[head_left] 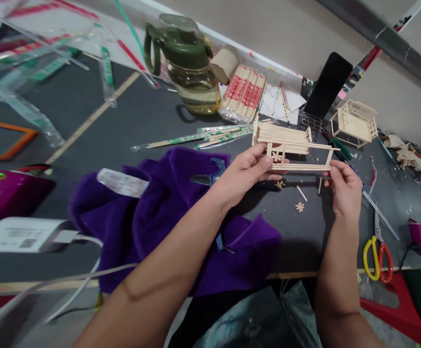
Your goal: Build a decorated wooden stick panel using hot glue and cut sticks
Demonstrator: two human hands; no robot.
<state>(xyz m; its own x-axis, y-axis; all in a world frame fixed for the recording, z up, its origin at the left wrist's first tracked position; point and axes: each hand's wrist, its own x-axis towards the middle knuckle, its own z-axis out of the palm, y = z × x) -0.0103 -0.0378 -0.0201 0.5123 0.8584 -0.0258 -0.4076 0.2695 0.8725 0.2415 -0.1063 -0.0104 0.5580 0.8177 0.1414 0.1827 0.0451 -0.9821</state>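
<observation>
Between my two hands is a small rectangular frame of thin wooden sticks [301,167], with a flower-like lattice at its left end. My left hand [245,176] pinches that left end, thumb on the near side. The right end sits between the thumb and fingers of my right hand [345,188]. Just behind the frame stands a bed-like model of wooden sticks [283,134], partly covered by it. Below my hands, a small wooden star-shaped piece [299,207] and a short loose stick [302,193] lie on the dark table [286,227].
A purple cloth [167,203] lies left, with blue-handled scissors [216,169] on it. Yellow-and-red scissors [377,251] are at right. Behind stand a green-lidded jug [188,67], bundled wooden sticks [243,94], a propped phone [328,84] and another stick model [355,123].
</observation>
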